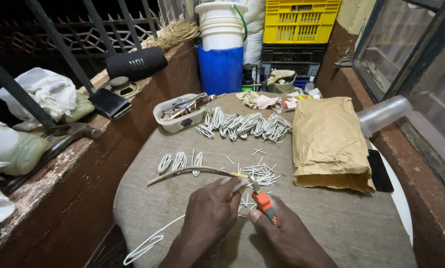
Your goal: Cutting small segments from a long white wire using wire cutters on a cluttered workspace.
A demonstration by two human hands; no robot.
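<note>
Head view: left hand [210,211] grips grey cable [192,171], right hand [287,235] clasps orange-handled cutters [262,198] near brown paper bag [328,144]

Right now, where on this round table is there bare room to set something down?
Bare cloth lies in front of the brown paper bag, right of the right hand, and left of the three small wire coils toward the table rim. It is crowded by the row of wire bundles and cut wire bits.
</note>
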